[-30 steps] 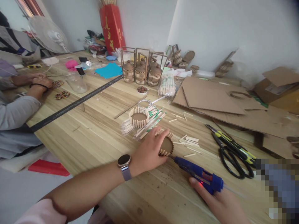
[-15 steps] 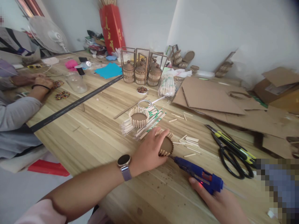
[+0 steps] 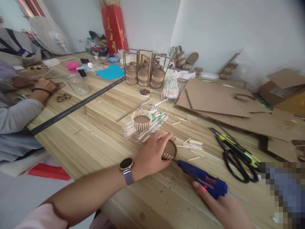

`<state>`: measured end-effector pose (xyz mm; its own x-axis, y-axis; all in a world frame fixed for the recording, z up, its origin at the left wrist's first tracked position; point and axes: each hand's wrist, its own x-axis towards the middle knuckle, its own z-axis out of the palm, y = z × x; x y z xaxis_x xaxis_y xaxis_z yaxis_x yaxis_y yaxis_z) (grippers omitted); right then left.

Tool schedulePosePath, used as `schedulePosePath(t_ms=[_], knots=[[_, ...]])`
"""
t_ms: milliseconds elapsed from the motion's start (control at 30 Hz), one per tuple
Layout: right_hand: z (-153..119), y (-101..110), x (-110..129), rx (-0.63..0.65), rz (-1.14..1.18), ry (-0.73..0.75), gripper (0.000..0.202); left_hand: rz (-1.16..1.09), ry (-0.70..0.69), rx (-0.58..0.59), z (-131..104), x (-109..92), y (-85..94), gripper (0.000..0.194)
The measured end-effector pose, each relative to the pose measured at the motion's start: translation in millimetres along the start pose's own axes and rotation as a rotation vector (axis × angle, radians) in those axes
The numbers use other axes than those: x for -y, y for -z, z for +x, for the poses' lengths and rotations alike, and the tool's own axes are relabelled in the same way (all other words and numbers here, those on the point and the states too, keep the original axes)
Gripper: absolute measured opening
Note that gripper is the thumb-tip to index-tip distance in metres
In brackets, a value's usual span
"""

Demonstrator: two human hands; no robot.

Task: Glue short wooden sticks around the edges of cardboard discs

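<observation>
My left hand (image 3: 152, 152) is closed around a round cardboard base (image 3: 170, 149) with short wooden sticks standing along part of its rim. In my right hand (image 3: 221, 203) is a blue hot glue gun (image 3: 202, 178), its red light lit. The gun's nozzle points at the near edge of the base, close to my left thumb. Beyond my left hand, a second round base ringed with sticks (image 3: 141, 121) rests on plastic-wrapped chopsticks (image 3: 154, 125). Short cut sticks (image 3: 195, 144) lie just right of the base I hold.
Black scissors (image 3: 235, 165) and a yellow-black utility knife (image 3: 238, 149) lie to the right. Cardboard sheets (image 3: 214, 98) cover the back right. Small lidded baskets with handles (image 3: 144, 74) stand behind a bowl of brown beads (image 3: 145, 92). At left, another person's hands (image 3: 44, 86) hold a beaded string.
Hardly anything differs. My hands, the base and the glue gun keep their places; the other person's hands at left have shifted slightly.
</observation>
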<state>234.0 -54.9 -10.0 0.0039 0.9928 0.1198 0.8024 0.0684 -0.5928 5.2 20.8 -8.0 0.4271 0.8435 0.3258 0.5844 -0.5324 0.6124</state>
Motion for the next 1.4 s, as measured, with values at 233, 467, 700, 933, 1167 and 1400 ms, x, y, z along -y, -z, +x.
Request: schedulePosePath(t_ms=[233,467,700,933,1167,1400], knots=[[1.1,0.5,-0.3,0.010,0.010,0.026,0.037,0.002,-0.006,-0.010,0.1,1.1,-1.3,0.088],[-0.3,1.2,1.9,0.021,0.058,0.009,0.033,-0.003,0.001,-0.016,-0.2,2.2,-2.1,0.090],[-4.4,-3.1,2.0,-0.056,0.080,-0.015,0.036,-0.049,0.005,-0.037,-0.3,2.1,-0.2,0.092],[-6.8,-2.5,6.5,-0.087,0.106,-0.056,0.036,-0.082,0.051,-0.040,1.4,2.2,2.9,0.092],[-5.5,0.7,10.8,-0.067,0.132,-0.053,0.038,-0.119,0.048,-0.047,1.6,-1.3,7.5,0.094],[1.4,11.3,-4.3,0.076,0.110,-0.039,0.033,-0.171,0.037,-0.090,2.7,3.6,10.2,0.094]])
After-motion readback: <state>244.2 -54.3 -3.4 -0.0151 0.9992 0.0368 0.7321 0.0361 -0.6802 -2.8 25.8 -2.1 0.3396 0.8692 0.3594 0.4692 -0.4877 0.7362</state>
